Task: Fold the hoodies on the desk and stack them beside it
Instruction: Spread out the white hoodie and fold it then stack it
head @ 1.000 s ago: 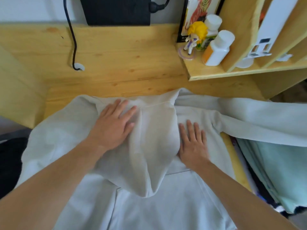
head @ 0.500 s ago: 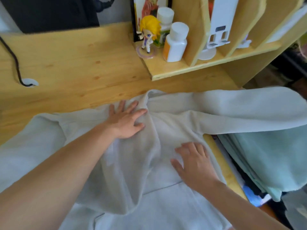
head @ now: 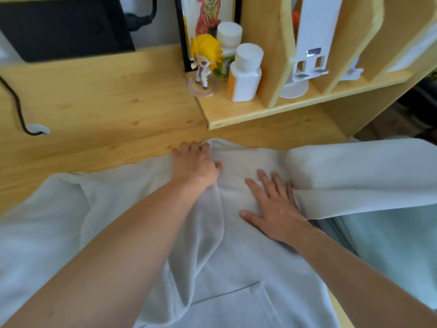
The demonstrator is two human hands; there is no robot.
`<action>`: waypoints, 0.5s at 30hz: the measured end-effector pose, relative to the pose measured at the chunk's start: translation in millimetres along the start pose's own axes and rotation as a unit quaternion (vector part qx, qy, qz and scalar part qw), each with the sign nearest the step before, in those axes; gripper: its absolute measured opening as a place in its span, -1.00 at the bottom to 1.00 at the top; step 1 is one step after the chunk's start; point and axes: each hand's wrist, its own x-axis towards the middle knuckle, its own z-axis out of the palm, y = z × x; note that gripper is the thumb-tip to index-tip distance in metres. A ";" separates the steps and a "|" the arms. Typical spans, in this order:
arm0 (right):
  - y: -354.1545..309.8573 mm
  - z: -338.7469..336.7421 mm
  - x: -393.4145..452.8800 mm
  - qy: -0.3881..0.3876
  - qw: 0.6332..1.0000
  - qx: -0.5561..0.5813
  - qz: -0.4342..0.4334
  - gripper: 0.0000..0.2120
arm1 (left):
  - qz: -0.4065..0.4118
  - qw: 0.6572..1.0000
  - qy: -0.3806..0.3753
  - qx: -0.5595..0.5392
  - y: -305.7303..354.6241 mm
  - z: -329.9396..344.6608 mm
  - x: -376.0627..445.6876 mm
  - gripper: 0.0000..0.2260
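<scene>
Head view
Hoodie [head: 236,268]: lay spread on the counter [head: 106,110], long axis running 12 to 6, hood folded down its middle.
Left grip [head: 195,162]: fingers curled over the neck edge at 12, gripping the cloth.
Right grip [head: 274,209]: flat, fingers straight, pressing the chest toward 3.
Sleeve [head: 354,176]: stretched out to 3, just beside the right grip, the nearer hand for folding it in.
Shelf [head: 260,110]: at 1, held a figurine [head: 204,60] and bottle [head: 246,74].

left hand [head: 195,165] reaching forward, fingers curling, arm extended | right hand [head: 274,204] lying flat, fingers spread
</scene>
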 end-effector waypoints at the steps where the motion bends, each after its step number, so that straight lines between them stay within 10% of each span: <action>1: 1.9 -0.5 0.6 0.005 1.000 0.010 0.001 -0.08 | 0.004 1.000 0.022 0.006 1.2 1.0 0.9 -0.58; 7: 20.6 2.0 -2.4 0.020 0.996 0.086 0.020 0.00 | -0.048 0.994 0.058 0.075 -43.9 -8.8 18.9 -0.64; 11: -10.1 -11.9 10.5 0.073 0.994 0.058 0.057 -0.31 | 0.021 0.990 0.128 0.063 -43.1 -12.7 11.8 -0.72; 15: -57.1 -15.7 27.1 0.147 0.983 0.073 -0.084 -0.37 | 0.020 0.990 0.137 -0.021 -19.7 -11.5 4.9 -0.72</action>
